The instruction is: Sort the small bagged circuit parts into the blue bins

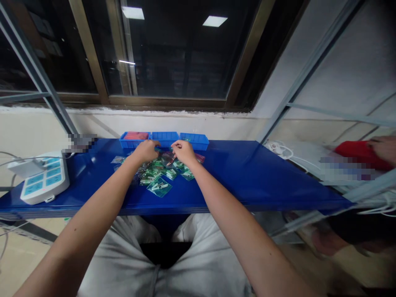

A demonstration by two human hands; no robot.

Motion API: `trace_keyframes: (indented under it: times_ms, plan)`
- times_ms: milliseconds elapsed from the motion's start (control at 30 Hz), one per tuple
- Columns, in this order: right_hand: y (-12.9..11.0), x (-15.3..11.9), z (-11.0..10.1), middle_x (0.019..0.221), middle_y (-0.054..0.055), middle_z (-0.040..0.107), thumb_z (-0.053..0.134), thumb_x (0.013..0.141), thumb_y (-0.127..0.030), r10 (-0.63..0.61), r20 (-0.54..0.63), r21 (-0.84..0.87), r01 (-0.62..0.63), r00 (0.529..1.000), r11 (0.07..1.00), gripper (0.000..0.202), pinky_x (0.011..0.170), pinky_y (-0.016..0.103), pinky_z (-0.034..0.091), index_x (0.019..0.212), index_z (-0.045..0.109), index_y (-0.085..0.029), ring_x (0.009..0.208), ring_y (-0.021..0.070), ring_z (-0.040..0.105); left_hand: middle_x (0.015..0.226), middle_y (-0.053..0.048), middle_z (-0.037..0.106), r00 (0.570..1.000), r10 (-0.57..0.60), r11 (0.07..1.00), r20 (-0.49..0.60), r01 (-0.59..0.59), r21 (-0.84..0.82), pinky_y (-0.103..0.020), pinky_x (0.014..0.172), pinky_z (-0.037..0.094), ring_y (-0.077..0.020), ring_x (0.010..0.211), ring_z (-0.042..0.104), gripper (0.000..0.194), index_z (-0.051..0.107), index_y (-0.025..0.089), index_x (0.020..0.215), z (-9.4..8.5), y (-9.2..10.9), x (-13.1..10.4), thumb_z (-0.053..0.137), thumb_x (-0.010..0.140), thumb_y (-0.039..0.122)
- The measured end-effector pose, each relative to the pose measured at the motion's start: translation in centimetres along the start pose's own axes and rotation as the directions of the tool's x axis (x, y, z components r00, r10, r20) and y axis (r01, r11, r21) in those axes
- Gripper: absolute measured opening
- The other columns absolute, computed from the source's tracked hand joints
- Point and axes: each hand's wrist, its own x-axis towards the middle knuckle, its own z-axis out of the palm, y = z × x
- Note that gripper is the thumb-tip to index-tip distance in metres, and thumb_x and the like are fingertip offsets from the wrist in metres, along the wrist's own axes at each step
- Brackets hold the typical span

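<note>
My left hand (145, 152) reaches over the far side of a pile of small clear plastic bags (151, 171), its fingers curled downward. What lies between those fingers is hidden. Just to its right, my right hand (185, 152) is closed in a pinch; whatever it grips is too small to name. Between the two hands lies a clear, darkish bag (167, 159). The bags hold green and white slim pieces. One such bag (159, 187) lies flat at the near edge of the pile. Three blue bins stand right behind my hands.
The left blue bin (123, 143) has reddish contents. A white power strip (45, 181) with a plugged-in adapter and cables sits on the left of the blue table (235, 177). Metal posts rise at both sides. Another person's hand and red sleeve (352, 154) show at the right.
</note>
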Motion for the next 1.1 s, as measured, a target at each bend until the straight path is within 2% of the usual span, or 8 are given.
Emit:
trace_keyframes:
  times_ms: [133,267,367,533,667,767,967,1100]
  plan:
    - [-0.2,-0.2,0.0,0.067,0.001,0.066,0.053,0.080,-0.018,0.009,0.012,0.002,-0.009,1.000,1.000,0.014,0.055,0.023,0.045,0.081,0.067,-0.019,0.058,0.0150,0.061,0.103,-0.018,0.073,0.998,0.006,0.974,0.056,-0.019,0.226,-0.038,0.097,0.045,-0.0350,0.106,0.064,0.039,0.073,0.018,0.105,0.2,0.6,-1.0,0.067,0.067,0.012]
    - [-0.2,-0.2,0.1,0.067,0.000,0.066,0.052,0.080,-0.017,0.012,0.026,0.021,-0.012,1.000,1.000,0.015,0.055,0.023,0.044,0.082,0.067,-0.019,0.058,0.0148,0.061,0.096,-0.018,0.072,0.999,0.004,0.964,0.032,-0.012,0.264,-0.038,0.094,0.045,-0.0339,0.100,0.065,0.015,0.074,0.017,0.086,0.2,1.2,-1.2,0.063,0.076,0.014]
    - [0.0,-0.2,0.1,0.068,0.000,0.066,0.052,0.080,-0.019,-0.001,0.012,0.016,0.001,1.000,1.000,0.015,0.058,0.024,0.045,0.082,0.067,-0.019,0.061,0.0156,0.062,0.088,-0.016,0.071,0.998,-0.010,0.962,-0.063,0.026,0.271,-0.036,0.090,0.045,-0.0313,0.097,0.066,0.015,0.071,0.018,0.082,-0.2,1.7,-1.3,0.056,0.084,0.017]
    - [0.3,0.3,0.3,0.082,0.003,0.070,0.061,0.078,-0.028,0.005,-0.022,0.151,-0.002,1.000,0.988,0.013,0.069,0.026,0.050,0.084,0.068,-0.019,0.078,0.0179,0.065,0.080,-0.009,0.069,0.951,-0.092,0.991,-0.295,0.058,-0.121,-0.029,0.078,0.048,-0.0226,0.081,0.066,0.009,0.062,0.018,0.085,-0.4,3.1,-1.2,0.054,0.086,0.015]
    - [0.4,0.6,0.6,0.077,0.002,0.067,0.068,0.073,-0.034,0.088,0.058,0.358,-0.104,0.994,0.928,0.018,0.061,0.026,0.050,0.081,0.064,-0.018,0.072,0.0184,0.066,0.066,-0.001,0.063,0.952,-0.295,0.747,-0.084,0.175,-0.641,-0.027,0.064,0.052,-0.0160,0.059,0.065,0.008,0.054,0.017,0.079,0.4,4.6,-1.1,0.059,0.085,0.016]
    - [0.8,0.8,0.6,0.070,0.001,0.063,0.065,0.074,-0.034,0.122,0.071,0.381,-0.140,0.990,0.914,0.016,0.051,0.026,0.046,0.077,0.064,-0.018,0.064,0.0195,0.066,0.057,0.001,0.060,0.935,-0.349,0.591,0.059,0.268,-0.761,-0.029,0.059,0.054,-0.0181,0.055,0.067,0.010,0.052,0.017,0.079,0.8,5.1,-1.1,0.060,0.085,0.013]
    - [1.6,1.1,0.2,0.060,0.000,0.060,0.064,0.071,-0.038,0.097,-0.017,0.215,-0.092,0.995,0.972,0.022,0.049,0.025,0.038,0.073,0.070,-0.017,0.053,0.0155,0.055,0.047,0.000,0.057,0.921,-0.370,0.615,0.123,0.342,-0.711,-0.027,0.049,0.051,-0.0189,0.047,0.064,0.017,0.051,0.016,0.073,0.7,5.2,-1.3,0.061,0.087,0.015]
    - [1.6,1.0,0.1,0.055,-0.001,0.056,0.066,0.067,-0.037,0.104,-0.052,0.210,-0.091,0.993,0.973,0.022,0.054,0.026,0.038,0.069,0.070,-0.015,0.054,0.0139,0.050,0.048,0.001,0.058,0.946,-0.304,0.645,0.109,0.289,-0.707,-0.024,0.045,0.048,-0.0164,0.046,0.061,0.018,0.052,0.016,0.072,1.1,4.7,-1.4,0.064,0.085,0.016]
